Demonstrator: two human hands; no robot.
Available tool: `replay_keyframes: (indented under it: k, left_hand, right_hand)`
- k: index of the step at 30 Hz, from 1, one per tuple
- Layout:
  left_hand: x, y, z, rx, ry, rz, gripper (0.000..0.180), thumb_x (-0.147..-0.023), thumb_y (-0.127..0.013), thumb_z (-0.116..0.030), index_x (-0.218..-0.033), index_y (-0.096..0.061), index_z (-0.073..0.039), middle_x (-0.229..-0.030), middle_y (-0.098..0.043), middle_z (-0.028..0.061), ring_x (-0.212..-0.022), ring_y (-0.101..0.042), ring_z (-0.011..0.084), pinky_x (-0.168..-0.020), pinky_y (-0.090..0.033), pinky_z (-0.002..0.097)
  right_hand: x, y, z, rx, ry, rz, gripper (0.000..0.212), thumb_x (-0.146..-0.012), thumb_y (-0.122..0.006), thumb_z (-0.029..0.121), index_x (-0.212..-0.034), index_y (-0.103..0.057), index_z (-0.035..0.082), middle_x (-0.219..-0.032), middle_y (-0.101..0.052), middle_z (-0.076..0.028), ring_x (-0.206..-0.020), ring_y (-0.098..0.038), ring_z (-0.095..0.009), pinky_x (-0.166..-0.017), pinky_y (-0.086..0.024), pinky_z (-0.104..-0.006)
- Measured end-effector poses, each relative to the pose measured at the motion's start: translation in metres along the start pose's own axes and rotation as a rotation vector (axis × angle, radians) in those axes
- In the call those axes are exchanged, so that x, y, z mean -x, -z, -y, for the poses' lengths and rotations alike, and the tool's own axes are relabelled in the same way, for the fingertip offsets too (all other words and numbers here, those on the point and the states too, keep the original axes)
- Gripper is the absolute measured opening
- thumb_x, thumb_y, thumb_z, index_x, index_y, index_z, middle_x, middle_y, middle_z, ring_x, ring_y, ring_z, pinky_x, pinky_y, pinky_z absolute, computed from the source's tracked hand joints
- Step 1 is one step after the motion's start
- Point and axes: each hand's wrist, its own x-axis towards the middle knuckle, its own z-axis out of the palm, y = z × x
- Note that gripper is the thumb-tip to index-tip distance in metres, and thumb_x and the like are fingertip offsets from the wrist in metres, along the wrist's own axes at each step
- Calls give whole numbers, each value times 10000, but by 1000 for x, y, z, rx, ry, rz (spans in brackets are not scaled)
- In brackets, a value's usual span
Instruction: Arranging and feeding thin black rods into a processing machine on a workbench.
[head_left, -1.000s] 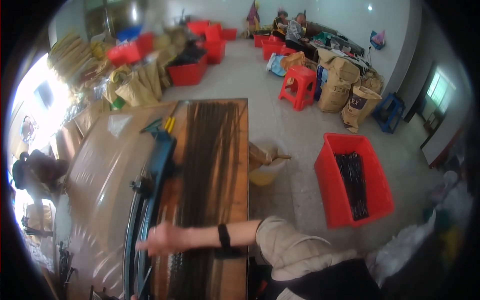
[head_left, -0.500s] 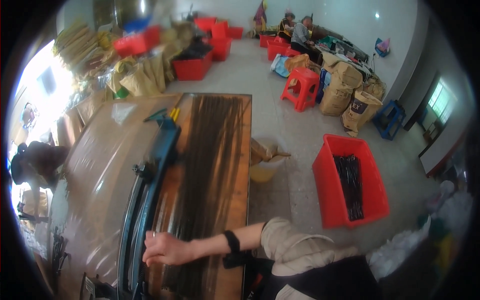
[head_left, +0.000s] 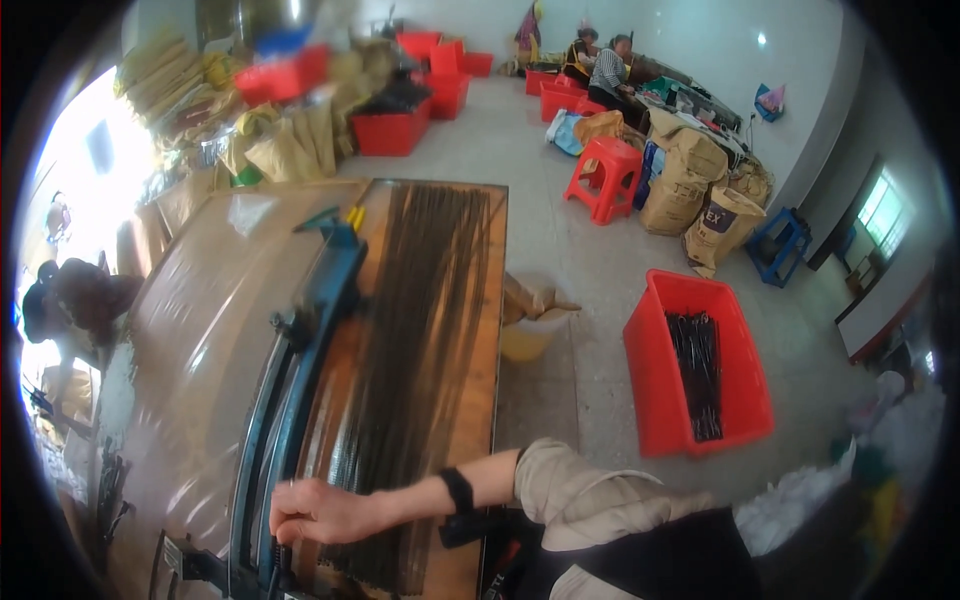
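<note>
My right hand (head_left: 325,512) reaches in from the lower right, a black band round its wrist. Its fingers are curled closed at the near end of a long blue metal bar (head_left: 316,368), part of a bench device with a dark curved rail. What the fingers grip is hidden. Just right of the bar, long thin dark rods (head_left: 415,330) lie in a bundle along the orange-brown tabletop (head_left: 490,340), partly under my forearm. My left hand does not show.
Clear plastic sheeting (head_left: 190,330) covers the table's left part. A red bin (head_left: 640,390) of dark metal pieces stands on the floor to the right. Beyond are a red stool (head_left: 605,170), brown sacks (head_left: 690,170), a blue stool (head_left: 780,250) and two seated people (head_left: 605,75).
My right hand has moved slightly nearer and left along the blue bar, its fingers still curled. The view has shifted a little.
</note>
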Motion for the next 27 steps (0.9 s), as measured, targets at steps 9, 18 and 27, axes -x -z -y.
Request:
replay_keyframes:
  k: [9, 18, 27]
  left_hand:
    - [24, 13, -10, 3, 24, 176, 426, -942, -573, -92, -1360, -586, -172, -857, -622, 145, -722, -608, 343, -604, -501, 431]
    - [-9, 14, -41, 29, 33, -16, 283, -912, -564, -32, -1188, -627, -44, -839, -588, 159, -786, -602, 345, -673, -480, 428]
    - [70, 72, 78, -203, 480, -426, 225, -981, -586, -112, -1157, -616, 25, -983, -649, 229, -889, -637, 369, -776, -498, 386]
  right_hand:
    - [12, -21, 5, 248, 511, 46, 180, -956, -619, 242, -897, -651, 75, -780, -586, -44, -730, -566, -212, -646, -463, -371]
    - [4, 8, -25, 537, 656, -35, 216, -928, -645, 243, -1086, -692, 103, -682, -537, -5, -599, -538, -163, -519, -432, -317]
    - [-23, 19, -70, 646, 191, 65, 148, -903, -667, 156, -1031, -682, 85, -765, -674, -61, -717, -653, -177, -654, -485, -346]
